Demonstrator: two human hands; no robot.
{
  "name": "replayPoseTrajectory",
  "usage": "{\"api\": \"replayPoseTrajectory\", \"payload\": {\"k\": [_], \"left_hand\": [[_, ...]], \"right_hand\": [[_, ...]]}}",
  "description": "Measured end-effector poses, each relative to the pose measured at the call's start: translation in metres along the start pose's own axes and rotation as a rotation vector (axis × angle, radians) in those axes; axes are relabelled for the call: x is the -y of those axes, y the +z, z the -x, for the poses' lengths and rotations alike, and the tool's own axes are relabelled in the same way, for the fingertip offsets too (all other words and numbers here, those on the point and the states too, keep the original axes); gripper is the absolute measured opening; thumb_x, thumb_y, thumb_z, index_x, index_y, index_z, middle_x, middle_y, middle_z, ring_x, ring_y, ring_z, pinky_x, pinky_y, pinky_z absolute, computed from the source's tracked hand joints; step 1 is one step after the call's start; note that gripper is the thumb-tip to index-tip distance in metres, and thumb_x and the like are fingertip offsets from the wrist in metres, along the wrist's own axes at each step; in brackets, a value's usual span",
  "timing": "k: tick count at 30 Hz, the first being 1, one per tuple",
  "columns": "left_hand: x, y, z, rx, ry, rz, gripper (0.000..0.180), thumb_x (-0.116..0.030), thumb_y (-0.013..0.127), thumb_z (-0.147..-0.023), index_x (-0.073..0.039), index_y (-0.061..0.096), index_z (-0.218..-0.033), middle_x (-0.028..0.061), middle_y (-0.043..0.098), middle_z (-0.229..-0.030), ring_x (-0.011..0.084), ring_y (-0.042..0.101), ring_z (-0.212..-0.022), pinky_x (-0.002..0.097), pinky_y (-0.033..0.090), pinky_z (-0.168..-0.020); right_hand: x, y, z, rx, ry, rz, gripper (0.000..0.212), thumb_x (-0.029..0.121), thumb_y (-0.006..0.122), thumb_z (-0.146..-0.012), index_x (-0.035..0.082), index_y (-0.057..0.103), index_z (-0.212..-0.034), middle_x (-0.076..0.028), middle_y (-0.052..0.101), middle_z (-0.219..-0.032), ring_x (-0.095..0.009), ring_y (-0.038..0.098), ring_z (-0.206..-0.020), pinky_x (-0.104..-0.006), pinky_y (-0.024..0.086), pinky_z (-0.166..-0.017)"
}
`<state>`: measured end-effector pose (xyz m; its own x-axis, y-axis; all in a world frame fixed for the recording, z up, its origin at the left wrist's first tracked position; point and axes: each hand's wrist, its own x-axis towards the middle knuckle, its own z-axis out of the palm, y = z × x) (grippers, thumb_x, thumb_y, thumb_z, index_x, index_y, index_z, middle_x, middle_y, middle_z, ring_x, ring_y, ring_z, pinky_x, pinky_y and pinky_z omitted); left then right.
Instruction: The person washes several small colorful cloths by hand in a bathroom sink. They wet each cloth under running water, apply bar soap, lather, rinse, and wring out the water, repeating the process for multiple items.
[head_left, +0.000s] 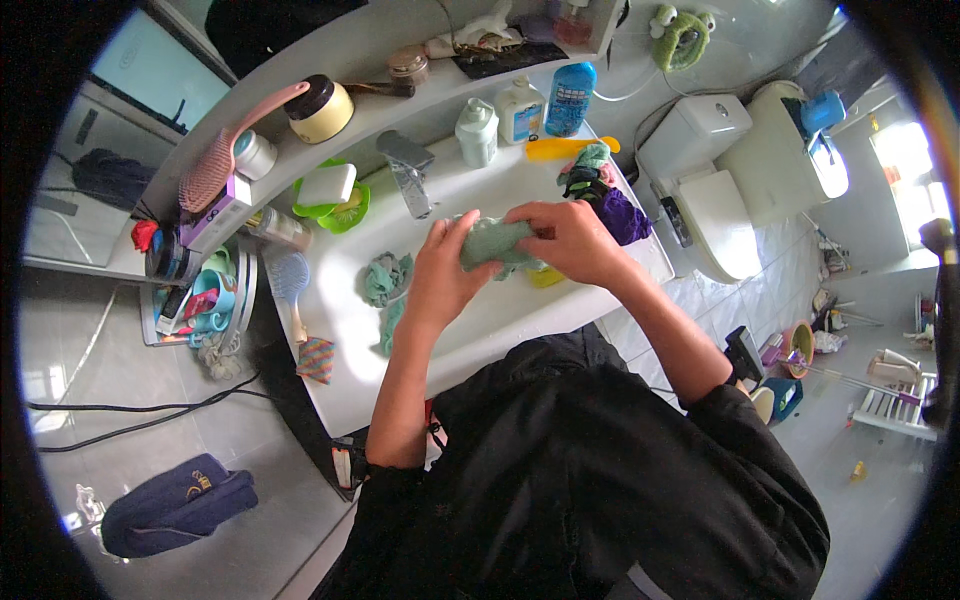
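Note:
A wet-looking, bunched pale green cloth [492,243] is stretched between my two hands above the white sink [450,335]. My left hand [447,262] grips one end, thumb on top. The fingers of my right hand [577,240] are closed over the other end. Partly hidden below my right hand is a yellow object [546,277] whose kind I cannot make out. Another crumpled green cloth [386,279] lies in the basin, left of my left wrist. At the right end of the sink sits a heap with a purple cloth [622,215] and other dark and green pieces.
Behind my hands stands a metal faucet [408,172]. A white soap bar [327,185] rests on a green dish. Along the back are a pump bottle [477,133] and a blue bottle [570,100]. A hairbrush [291,275] lies on the left rim; a toilet [715,215] stands right.

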<state>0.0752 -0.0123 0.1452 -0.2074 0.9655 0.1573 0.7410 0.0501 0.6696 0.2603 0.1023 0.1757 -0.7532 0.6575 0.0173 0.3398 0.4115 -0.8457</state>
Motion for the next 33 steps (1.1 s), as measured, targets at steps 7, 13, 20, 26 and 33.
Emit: {"api": "replayPoseTrajectory", "payload": {"k": [7,13,20,26,33], "left_hand": [[-0.034,-0.018,-0.025,0.282,0.031,0.120,0.048,-0.023,0.080,-0.075,-0.005,0.064,-0.116,0.0163,0.068,-0.104,0.0334,0.065,-0.090,0.0395,0.050,-0.084],[-0.044,-0.036,-0.032,0.464,-0.097,0.439,0.023,-0.015,0.072,-0.086,0.000,0.069,-0.104,0.0052,0.069,-0.077,0.0114,0.058,-0.067,0.0312,0.048,-0.066],[-0.041,-0.067,-0.032,0.433,0.015,0.653,0.025,-0.016,0.068,-0.091,0.001,0.066,-0.109,-0.0001,0.066,-0.088,0.0066,0.055,-0.082,0.0255,0.046,-0.074],[-0.026,-0.066,-0.030,0.322,-0.080,0.732,0.031,-0.028,0.060,-0.098,0.002,0.065,-0.105,-0.0002,0.066,-0.092,0.0074,0.054,-0.086,0.0259,0.045,-0.078],[-0.024,-0.039,-0.024,0.091,-0.207,0.787,0.032,-0.035,0.056,-0.100,-0.003,0.063,-0.102,-0.0010,0.061,-0.075,0.0051,0.054,-0.051,0.0223,0.042,-0.040]], "right_hand": [[0.031,-0.007,0.003,0.020,-0.306,0.044,0.033,0.009,0.067,-0.077,0.006,0.067,-0.110,-0.019,0.066,-0.076,-0.038,0.063,-0.072,-0.0414,0.052,-0.068],[0.010,-0.034,0.008,-0.137,-0.062,-0.305,0.037,0.017,0.064,-0.094,-0.002,0.057,-0.125,-0.008,0.069,-0.099,-0.016,0.067,-0.092,-0.0304,0.053,-0.082],[0.012,-0.026,0.020,0.276,-0.163,-0.676,0.062,0.044,0.067,-0.090,-0.002,0.054,-0.130,-0.013,0.060,-0.125,-0.020,0.054,-0.117,-0.0354,0.041,-0.103],[0.038,-0.029,0.024,0.180,-0.078,-0.182,0.038,0.026,0.071,-0.088,-0.005,0.061,-0.108,-0.015,0.068,-0.083,-0.016,0.067,-0.076,-0.0341,0.053,-0.070],[-0.007,-0.012,0.006,0.063,0.119,-0.535,0.053,0.050,0.050,-0.099,-0.001,0.065,-0.101,-0.010,0.069,-0.074,-0.016,0.065,-0.053,-0.0306,0.053,-0.052]]}}
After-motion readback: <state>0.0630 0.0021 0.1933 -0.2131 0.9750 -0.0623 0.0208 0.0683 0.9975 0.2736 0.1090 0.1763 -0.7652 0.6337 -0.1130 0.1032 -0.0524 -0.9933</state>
